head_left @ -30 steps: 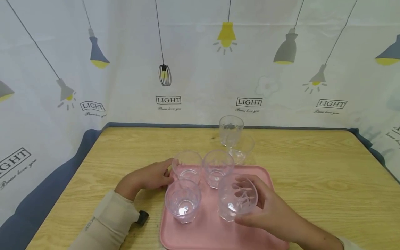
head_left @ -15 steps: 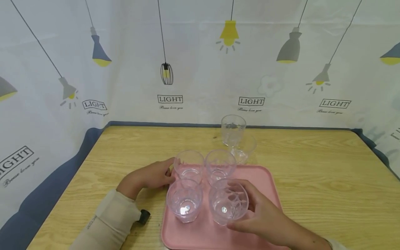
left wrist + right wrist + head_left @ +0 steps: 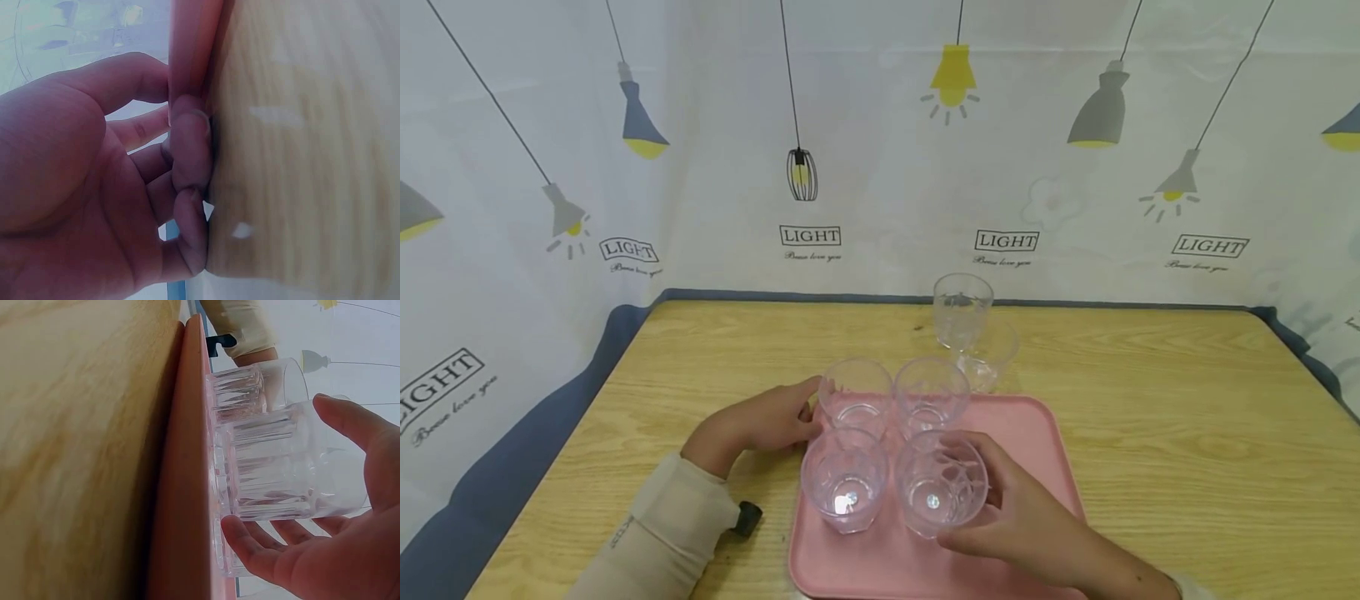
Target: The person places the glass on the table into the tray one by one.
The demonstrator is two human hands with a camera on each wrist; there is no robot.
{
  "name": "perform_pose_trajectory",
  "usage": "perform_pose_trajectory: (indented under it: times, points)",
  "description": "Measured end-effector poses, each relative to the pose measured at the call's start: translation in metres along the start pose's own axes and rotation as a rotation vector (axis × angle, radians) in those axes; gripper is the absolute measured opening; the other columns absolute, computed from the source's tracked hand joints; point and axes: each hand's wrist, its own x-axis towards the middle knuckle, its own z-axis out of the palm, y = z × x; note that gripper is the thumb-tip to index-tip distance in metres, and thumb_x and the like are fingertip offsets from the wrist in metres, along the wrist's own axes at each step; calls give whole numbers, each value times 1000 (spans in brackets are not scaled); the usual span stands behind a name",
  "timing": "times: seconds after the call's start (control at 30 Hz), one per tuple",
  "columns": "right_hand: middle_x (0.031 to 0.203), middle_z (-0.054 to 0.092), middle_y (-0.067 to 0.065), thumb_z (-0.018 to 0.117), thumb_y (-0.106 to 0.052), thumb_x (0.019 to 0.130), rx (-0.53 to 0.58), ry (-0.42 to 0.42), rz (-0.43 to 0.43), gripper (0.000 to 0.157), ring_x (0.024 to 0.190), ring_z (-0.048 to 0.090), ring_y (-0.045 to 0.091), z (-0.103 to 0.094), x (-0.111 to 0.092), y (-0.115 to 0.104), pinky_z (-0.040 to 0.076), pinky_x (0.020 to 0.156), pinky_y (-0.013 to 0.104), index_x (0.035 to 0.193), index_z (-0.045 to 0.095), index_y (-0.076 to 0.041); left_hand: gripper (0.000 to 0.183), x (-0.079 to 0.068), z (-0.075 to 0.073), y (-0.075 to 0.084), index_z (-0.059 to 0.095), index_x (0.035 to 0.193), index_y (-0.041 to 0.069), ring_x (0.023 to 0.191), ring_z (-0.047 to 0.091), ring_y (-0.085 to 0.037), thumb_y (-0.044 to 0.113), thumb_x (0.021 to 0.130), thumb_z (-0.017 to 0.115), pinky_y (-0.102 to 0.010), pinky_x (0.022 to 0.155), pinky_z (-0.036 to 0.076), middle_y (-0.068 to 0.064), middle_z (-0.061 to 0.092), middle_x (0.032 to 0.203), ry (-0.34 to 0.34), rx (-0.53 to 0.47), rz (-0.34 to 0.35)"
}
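Note:
Several clear tumblers stand in two rows on a pink tray (image 3: 865,575). My right hand (image 3: 1026,517) curves around the front right tumbler (image 3: 931,487), thumb on the near side and fingers on the far side. In the right wrist view this tumbler (image 3: 269,462) is upright on the tray, close to its neighbour. Beside it stand the front left tumbler (image 3: 842,479), the back left one (image 3: 855,392) and the back right one (image 3: 931,392). My left hand (image 3: 767,421) grips the tray's left edge; in the left wrist view its fingers curl against the pink rim (image 3: 194,50).
Behind the tray, on the wooden table (image 3: 1165,433), stand a far tumbler (image 3: 961,312) and a nearer one (image 3: 988,367) that overlap in view. A printed cloth (image 3: 887,150) hangs at the back. A black strap end (image 3: 747,521) sticks out at the left sleeve.
My right hand has moved the front right tumbler leftward, up close to the front left one. The left hand stays at the tray's edge. The head view has shifted slightly.

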Motion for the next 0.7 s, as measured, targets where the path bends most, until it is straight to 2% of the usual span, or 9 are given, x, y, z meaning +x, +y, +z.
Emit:
perform_pose_trajectory:
  times: [0.17, 0.7]
  points:
    - [139, 53, 10, 88, -21, 74, 6, -10, 22, 83, 122, 59, 33, 1, 0, 0, 52, 95, 26, 143, 42, -24, 51, 0, 0, 0, 40, 146, 21, 59, 51, -13, 21, 99, 61, -30, 58, 44, 0, 57, 69, 4, 2, 3]
    - [141, 52, 8, 88, -23, 74, -10, -22, 20, 85, 124, 56, 33, 2, 2, 3, 53, 95, 28, 145, 41, -25, 64, 1, 0, 0, 31, 155, 21, 57, 52, -14, 22, 99, 60, -32, 60, 45, -2, 57, 65, -2, 3, 1]
